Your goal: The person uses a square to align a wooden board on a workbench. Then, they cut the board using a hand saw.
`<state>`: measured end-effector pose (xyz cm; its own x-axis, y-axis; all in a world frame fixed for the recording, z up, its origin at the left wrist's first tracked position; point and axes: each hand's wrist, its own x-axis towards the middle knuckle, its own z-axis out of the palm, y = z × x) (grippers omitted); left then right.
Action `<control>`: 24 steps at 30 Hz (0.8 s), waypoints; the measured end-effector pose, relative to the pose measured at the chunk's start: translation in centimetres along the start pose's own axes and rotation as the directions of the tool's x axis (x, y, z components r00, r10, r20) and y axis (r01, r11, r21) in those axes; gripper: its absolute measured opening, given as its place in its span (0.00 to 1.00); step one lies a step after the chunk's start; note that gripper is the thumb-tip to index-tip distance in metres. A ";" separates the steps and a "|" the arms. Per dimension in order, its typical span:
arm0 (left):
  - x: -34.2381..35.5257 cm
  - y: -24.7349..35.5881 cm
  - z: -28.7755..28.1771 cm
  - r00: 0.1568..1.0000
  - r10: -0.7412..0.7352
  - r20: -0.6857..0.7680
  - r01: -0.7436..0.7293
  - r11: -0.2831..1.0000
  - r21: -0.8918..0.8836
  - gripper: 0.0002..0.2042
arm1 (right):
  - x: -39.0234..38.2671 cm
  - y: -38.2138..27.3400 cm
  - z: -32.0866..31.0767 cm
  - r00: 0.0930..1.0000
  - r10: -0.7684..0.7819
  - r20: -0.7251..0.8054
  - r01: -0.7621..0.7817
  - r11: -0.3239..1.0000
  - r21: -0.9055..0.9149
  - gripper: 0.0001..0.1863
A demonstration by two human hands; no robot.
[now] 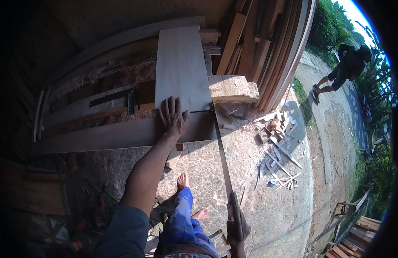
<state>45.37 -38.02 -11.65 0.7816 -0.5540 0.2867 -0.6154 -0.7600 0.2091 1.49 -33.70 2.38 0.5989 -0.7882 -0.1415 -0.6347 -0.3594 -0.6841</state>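
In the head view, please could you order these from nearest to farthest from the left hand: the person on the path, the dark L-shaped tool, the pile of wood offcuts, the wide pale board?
From the left hand:
1. Wide pale board: under it, touching.
2. Dark L-shaped tool: to its left.
3. Pile of wood offcuts: right, on the ground.
4. Person: far right, outside.

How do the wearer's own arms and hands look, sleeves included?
The left hand is bare, without glove or visible wristwatch. A plain, dark blue-grey cloth short sleeve leaves the left forearm uncovered. The right hand is shadowed but appears gloveless; its sleeve is out of view.
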 end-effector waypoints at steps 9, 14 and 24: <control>0.2 2.0 0.5 0.997 0.065 -0.033 -0.067 0.995 -0.071 0.31 | 21.7 -3.1 7.6 0.888 -0.304 -0.345 0.419 0.843 0.336 0.29; -0.2 0.1 -0.4 1.000 0.018 -0.011 -0.019 0.999 -0.050 0.29 | 4.0 0.8 2.1 0.991 -0.072 -0.112 0.073 0.997 0.009 0.39; 0.3 1.7 0.2 0.992 0.078 -0.099 -0.084 0.995 -0.054 0.28 | 20.3 -2.8 6.8 0.881 -0.307 -0.359 0.403 0.886 0.229 0.27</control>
<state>44.59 -39.59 -11.43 0.7171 -0.5754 0.3933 -0.6833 -0.6914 0.2345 18.72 -45.30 -3.46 0.5476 -0.7634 0.3425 -0.2092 -0.5213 -0.8273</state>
